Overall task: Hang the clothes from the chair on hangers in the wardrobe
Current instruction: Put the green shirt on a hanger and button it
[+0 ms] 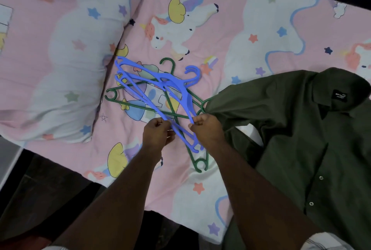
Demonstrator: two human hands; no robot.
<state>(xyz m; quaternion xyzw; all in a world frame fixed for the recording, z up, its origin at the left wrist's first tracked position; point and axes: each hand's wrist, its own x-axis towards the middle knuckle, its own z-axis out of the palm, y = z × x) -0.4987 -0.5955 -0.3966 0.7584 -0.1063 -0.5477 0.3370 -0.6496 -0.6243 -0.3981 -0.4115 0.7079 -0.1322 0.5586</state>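
A: Where are your hands?

B: Both are low over the bed [200, 34], close together in the middle of the view. Your left hand [157, 135] has its fingers curled round the lower bar of the blue hangers [160, 83]. Your right hand [207, 127] pinches the end of 1 blue arm between thumb and fingertips.

A: How many blue hangers do you have?

B: I cannot tell the exact count; several are tangled, their hooks pointing up and to the right, their far ends reaching toward the pillow [66, 54]. They are lifted at your end and slope down onto the sheet.

A: And under them?

B: The green hangers [112, 95] lie flat on the bed, crossing beneath the blue ones. 1 green hook shows above the blue cluster, another loop lies just below your right wrist, and a third end sits near the pillow's edge.

A: Where is the garment?

B: The dark green shirt [301, 139] is spread on the bed to your right, collar toward the far side, a black label showing inside the neck, buttons down the front. Its left sleeve edge touches the green hangers beside your right hand.

A: Anything else?

B: The pink unicorn sheet covers the bed, and the pillow in matching print lies at the left.
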